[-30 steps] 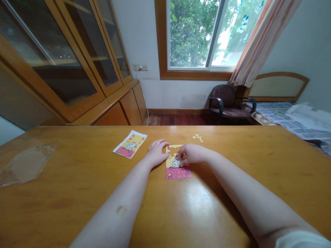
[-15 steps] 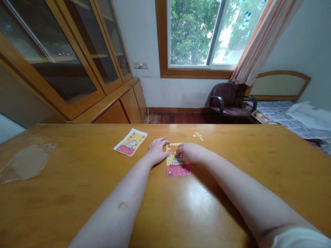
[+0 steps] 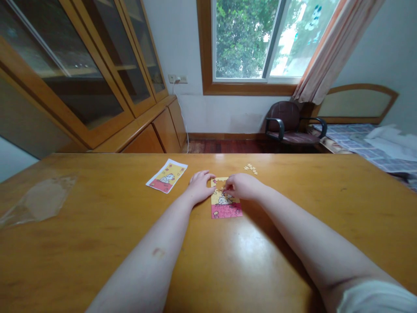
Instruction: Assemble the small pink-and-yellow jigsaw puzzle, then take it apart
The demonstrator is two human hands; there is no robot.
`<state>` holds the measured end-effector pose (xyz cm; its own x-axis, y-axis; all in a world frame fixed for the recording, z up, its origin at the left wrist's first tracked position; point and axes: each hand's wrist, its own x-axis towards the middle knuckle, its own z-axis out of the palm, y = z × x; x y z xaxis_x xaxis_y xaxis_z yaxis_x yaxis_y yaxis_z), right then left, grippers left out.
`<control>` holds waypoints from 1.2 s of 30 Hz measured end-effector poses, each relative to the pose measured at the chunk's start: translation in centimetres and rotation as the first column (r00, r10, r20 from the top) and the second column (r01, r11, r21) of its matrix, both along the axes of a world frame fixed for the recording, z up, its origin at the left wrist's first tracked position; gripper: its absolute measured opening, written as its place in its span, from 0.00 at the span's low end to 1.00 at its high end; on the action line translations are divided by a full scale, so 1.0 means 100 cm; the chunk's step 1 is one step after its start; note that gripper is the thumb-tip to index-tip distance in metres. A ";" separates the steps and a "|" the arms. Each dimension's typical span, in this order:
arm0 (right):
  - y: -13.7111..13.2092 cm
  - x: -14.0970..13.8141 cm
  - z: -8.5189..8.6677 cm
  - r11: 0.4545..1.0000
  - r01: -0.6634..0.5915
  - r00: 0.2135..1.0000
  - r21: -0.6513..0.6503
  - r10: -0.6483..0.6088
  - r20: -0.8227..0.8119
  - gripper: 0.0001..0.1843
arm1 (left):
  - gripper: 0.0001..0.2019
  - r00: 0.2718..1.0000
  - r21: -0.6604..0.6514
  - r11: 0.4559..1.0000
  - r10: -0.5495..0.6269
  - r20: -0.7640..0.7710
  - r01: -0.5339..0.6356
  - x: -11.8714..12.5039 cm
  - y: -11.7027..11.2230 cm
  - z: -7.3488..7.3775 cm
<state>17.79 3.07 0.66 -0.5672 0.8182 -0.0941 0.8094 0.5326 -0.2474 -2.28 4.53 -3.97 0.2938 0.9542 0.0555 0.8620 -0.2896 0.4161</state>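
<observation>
A jigsaw puzzle [image 3: 227,211] in yellow and pink, with a white cartoon figure, lies flat on the table. Its upper part has a gap where the wood shows through. At the left edge of the puzzle rests my left hand [image 3: 199,188], open, with thumb and fingers spread along that side. My right hand [image 3: 243,187] bends over the upper right part, its fingers pinched together by the gap. What sits between those fingertips is hidden. Several loose puzzle pieces [image 3: 250,168] lie beyond my right hand, pale side up.
A printed picture card [image 3: 167,175] with the same design lies left of my left hand. Farther left is a clear plastic bag [image 3: 41,198]. The wooden table [image 3: 130,226] ends before a cabinet [image 3: 143,141], an office chair [image 3: 288,124] and a bed.
My right hand has shifted slightly over the puzzle and its fingers are drawn closer together. My left hand stays at the left edge. The whole view has tilted a little.
</observation>
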 end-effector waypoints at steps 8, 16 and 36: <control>-0.003 -0.006 -0.006 0.999 -0.027 0.999 -0.029 0.028 0.037 0.10 | 0.23 1.000 -0.012 1.000 0.006 -0.002 -0.006 0.000 0.001 -0.001; 0.000 -0.004 -0.012 0.993 -0.113 0.992 0.028 0.114 -0.062 0.12 | 0.23 1.000 -0.002 1.000 0.010 0.000 -0.010 0.000 0.002 -0.002; 0.003 -0.018 -0.029 0.984 0.100 0.992 0.148 -0.088 -0.087 0.12 | 0.21 1.000 0.010 1.000 0.009 -0.015 -0.009 0.001 0.000 0.000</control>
